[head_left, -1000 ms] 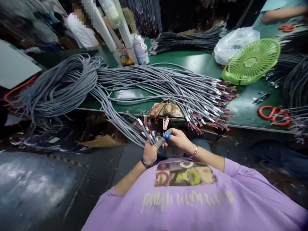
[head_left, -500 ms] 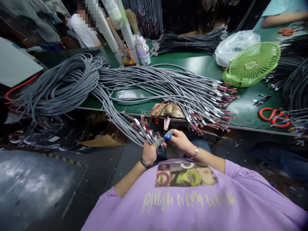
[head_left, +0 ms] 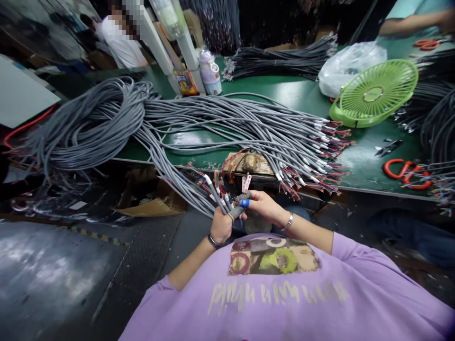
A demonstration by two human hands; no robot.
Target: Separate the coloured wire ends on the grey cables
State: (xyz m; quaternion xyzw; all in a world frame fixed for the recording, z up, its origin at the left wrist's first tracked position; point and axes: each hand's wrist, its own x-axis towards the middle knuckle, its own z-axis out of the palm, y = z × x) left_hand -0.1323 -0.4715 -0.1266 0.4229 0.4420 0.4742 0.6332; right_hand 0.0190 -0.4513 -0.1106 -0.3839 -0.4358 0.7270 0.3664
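Observation:
Grey cables [head_left: 185,189] hang over the table's front edge, and my left hand [head_left: 222,224] is closed around their ends. Stripped coloured wires [head_left: 217,182] fan out above that fist. My right hand [head_left: 261,204], with a blue band on one finger, pinches at the wire ends just beside my left fingertips; the strands between its fingers are too small to make out singly. Both hands wear grey finger covers. A pink clip [head_left: 246,182] sits right above my right hand, in front of a brown block-like fixture [head_left: 250,162] at the table edge.
More grey cables [head_left: 227,113] lie across the green table [head_left: 295,92], coiled at the left. At right are a green fan [head_left: 373,94], a plastic bag [head_left: 348,66], red-handled scissors [head_left: 407,173] and small cutters [head_left: 388,148]. A bottle [head_left: 210,73] stands behind. A co-worker's arm [head_left: 414,22] shows far right.
My right hand has shifted slightly left and down, closer to my left fingertips and onto the wire ends. The left hand keeps its hold on the cables.

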